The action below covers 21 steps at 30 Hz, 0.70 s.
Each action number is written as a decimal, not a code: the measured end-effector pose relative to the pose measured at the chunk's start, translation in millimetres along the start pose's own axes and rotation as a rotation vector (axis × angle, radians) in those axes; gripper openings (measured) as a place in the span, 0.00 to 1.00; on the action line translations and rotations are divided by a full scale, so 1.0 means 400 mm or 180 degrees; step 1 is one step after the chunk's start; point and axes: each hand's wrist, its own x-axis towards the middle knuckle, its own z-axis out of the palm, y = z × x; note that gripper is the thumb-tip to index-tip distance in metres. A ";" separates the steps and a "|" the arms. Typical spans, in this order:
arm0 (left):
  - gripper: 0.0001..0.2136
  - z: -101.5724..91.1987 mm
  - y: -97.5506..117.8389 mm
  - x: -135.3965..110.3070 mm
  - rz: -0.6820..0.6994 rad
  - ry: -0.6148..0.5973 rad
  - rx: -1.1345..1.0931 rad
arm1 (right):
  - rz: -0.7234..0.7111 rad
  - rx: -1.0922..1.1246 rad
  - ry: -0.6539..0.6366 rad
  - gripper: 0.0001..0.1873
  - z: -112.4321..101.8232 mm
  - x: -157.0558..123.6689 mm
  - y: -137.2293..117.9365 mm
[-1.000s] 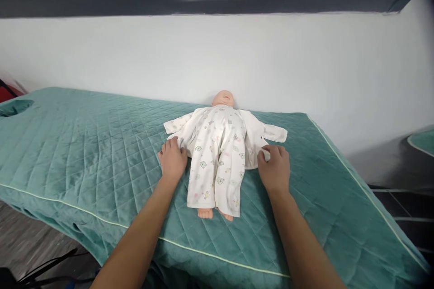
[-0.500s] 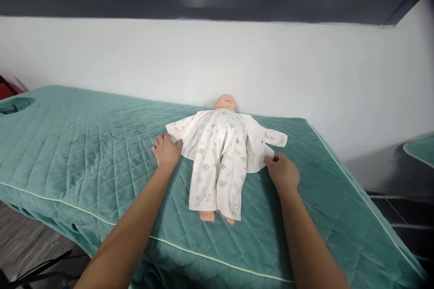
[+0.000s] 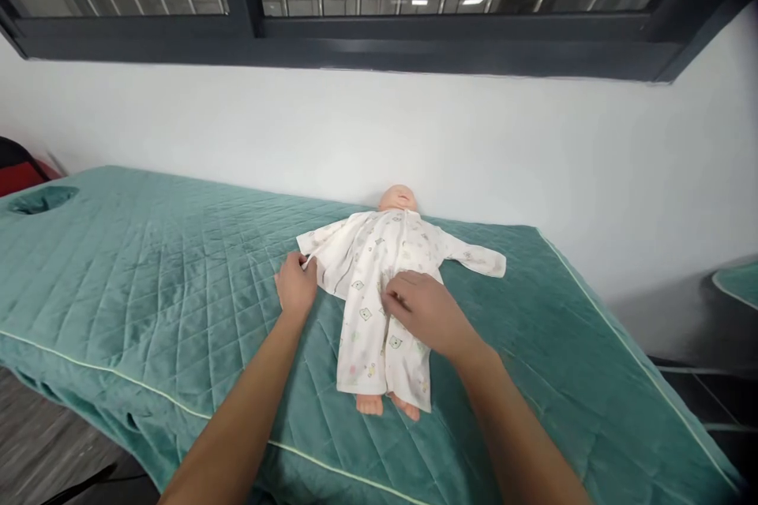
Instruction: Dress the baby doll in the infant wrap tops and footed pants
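A baby doll (image 3: pixel 398 198) lies on its back on the bed, head toward the wall and feet toward me. It wears white printed trousers (image 3: pixel 367 331) and a white printed jacket (image 3: pixel 337 252) with its front flaps loose. My left hand (image 3: pixel 296 284) is closed, pinching the edge of the left flap, which spreads out beside the doll. Over the doll's middle, my right hand (image 3: pixel 423 312) is closed on the other jacket flap, now lying across the front. The fingers hide that flap's edge. One sleeve (image 3: pixel 477 259) stretches out to the right.
A green quilted cover (image 3: pixel 178 276) with pale piping lies over the bed, with a face hole (image 3: pixel 44 200) at the far left. Behind stands a white wall (image 3: pixel 266 126) below a dark window frame (image 3: pixel 414 47). A red and black item (image 3: pixel 17 170) is at the left edge.
My right hand has carried the right jacket flap inward over the doll's middle. My left hand has gone from resting spread at the left flap to pinching its edge. The view has tilted up.
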 end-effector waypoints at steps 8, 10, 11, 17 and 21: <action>0.14 -0.040 0.168 -0.032 -0.0071 -0.0607 -0.3074 | 0.0400 0.0054 0.1635 0.10 0.047 -0.048 0.077; 0.11 -0.055 0.228 -0.060 0.0384 -0.0768 -0.2970 | 0.0437 0.0158 0.1602 0.12 0.061 -0.054 0.091; 0.10 -0.059 0.249 -0.078 0.0699 -0.1054 -0.2769 | 0.0461 0.0186 0.1582 0.13 0.068 -0.057 0.096; 0.06 -0.052 0.269 -0.173 0.1666 -0.2166 -0.1950 | 0.0641 0.0325 0.1526 0.22 0.086 -0.064 0.109; 0.03 -0.051 0.264 -0.134 0.1539 -0.2090 -0.2332 | 0.0832 0.0417 0.1768 0.25 0.051 -0.042 0.116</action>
